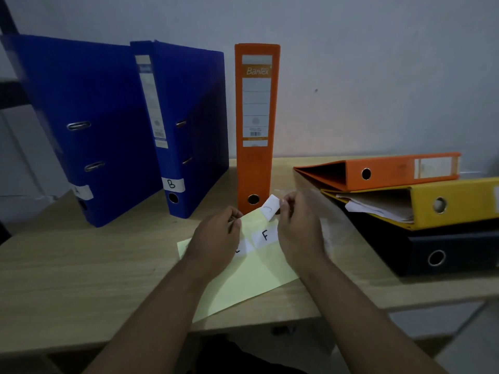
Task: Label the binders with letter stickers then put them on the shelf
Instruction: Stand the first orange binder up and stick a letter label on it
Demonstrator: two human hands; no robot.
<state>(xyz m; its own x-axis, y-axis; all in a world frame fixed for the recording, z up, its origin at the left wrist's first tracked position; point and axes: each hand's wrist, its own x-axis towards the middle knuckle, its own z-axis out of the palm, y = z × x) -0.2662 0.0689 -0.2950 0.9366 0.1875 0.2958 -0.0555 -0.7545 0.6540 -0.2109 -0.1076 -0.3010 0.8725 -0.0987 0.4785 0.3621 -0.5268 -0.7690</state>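
A pale yellow backing sheet [251, 279] lies on the wooden table [81, 265] in front of me. My left hand [216, 238] pinches the sheet's far edge. My right hand [299, 222] pinches a white sticker [270, 207] with a curved letter, lifted off the sheet. A sticker marked F [265, 235] stays on the sheet, and another is partly hidden under my left hand. An upright orange binder [255, 125] stands just behind my hands. Two blue binders stand to the left, one labelled B [172, 184] and the leftmost one [89, 125] with a white label low down.
At the right lies a stack of binders: orange [383, 172] on top, yellow [445, 203] with loose papers inside, and a dark one [445, 255] at the bottom. A grey wall rises behind the table. The table's front edge runs just below the sheet.
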